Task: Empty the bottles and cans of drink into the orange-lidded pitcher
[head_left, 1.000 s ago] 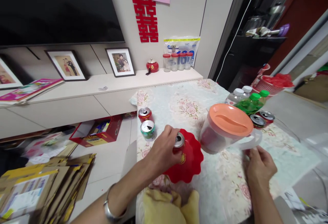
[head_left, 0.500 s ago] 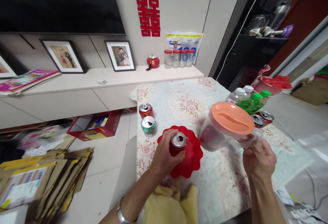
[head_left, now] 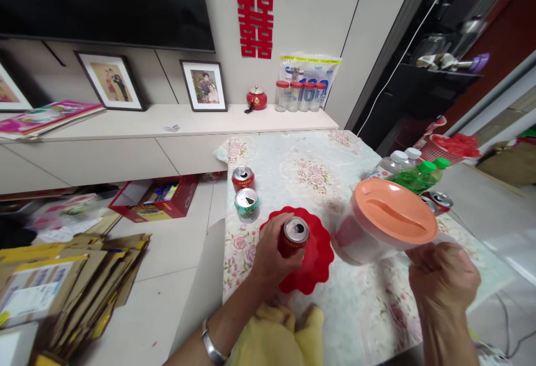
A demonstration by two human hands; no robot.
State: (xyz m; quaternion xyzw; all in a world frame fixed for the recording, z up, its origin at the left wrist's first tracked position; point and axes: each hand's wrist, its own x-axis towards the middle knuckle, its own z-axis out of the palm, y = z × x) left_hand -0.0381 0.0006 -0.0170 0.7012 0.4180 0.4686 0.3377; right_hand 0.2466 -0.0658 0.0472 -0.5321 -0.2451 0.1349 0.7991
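My left hand is wrapped round an opened red drink can, upright over a red scalloped dish. The dish hides the can's base, or the hand does; I cannot tell whether they touch. My right hand is closed round the handle of a clear plastic pitcher with an orange lid. The pitcher leans a little to the left, close beside the dish. Behind my left hand stand a green and white can and another red can.
Clear bottles with white caps and green bottles stand at the right, with more cans beside them. A yellow cloth-like thing lies at the near edge of the flowered tablecloth. Flattened cardboard is on the floor at left.
My right hand has closed more fully round the pitcher's handle. The pitcher has shifted slightly right and nearer, its lid tipping more. My left hand still holds the can over the dish.
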